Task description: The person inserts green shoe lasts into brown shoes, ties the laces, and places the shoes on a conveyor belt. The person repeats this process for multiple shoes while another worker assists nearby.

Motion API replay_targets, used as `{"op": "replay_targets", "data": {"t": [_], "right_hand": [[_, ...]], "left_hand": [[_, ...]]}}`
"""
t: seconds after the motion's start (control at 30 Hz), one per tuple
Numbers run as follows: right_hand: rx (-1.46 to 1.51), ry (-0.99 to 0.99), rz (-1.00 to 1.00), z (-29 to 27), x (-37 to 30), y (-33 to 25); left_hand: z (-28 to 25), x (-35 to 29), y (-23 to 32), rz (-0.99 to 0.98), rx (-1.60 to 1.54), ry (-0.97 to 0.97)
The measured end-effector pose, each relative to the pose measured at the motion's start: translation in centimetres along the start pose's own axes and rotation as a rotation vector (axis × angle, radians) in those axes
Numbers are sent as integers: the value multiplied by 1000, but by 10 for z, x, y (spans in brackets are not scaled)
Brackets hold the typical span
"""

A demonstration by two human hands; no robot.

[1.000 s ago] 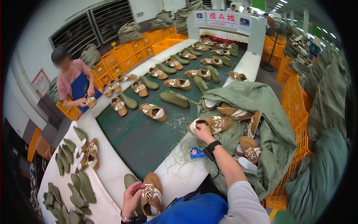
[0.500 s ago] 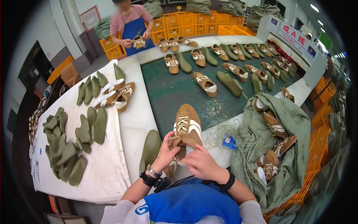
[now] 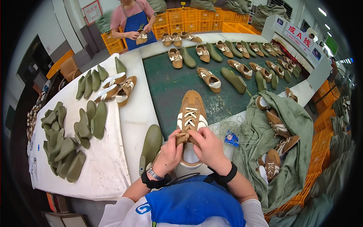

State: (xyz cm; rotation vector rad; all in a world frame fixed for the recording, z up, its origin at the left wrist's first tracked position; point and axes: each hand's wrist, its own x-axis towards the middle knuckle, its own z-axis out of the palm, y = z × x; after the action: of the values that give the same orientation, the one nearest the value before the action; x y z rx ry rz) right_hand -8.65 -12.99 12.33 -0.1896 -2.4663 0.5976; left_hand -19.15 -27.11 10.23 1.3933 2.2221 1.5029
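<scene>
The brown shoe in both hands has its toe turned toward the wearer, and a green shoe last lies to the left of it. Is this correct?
Not fully: the head view shows the brown shoe, in left hand and right hand, with its toe turned away from the wearer. The green shoe last does lie left of it.

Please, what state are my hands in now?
Left hand: closed, pinching the tongue of the brown-and-white lace-up shoe.
Right hand: closed on the same shoe, near its tongue.
</scene>
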Motion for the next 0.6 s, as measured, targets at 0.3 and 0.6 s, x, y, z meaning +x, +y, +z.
{"op": "replay_targets", "data": {"t": [0.3, 0.6], "right_hand": [[128, 26, 156, 2, -10, -11], [311, -50, 119, 3, -14, -4]], "left_hand": [[-5, 10, 13, 130, 153, 130], [-3, 7, 13, -75, -103, 176]]}}
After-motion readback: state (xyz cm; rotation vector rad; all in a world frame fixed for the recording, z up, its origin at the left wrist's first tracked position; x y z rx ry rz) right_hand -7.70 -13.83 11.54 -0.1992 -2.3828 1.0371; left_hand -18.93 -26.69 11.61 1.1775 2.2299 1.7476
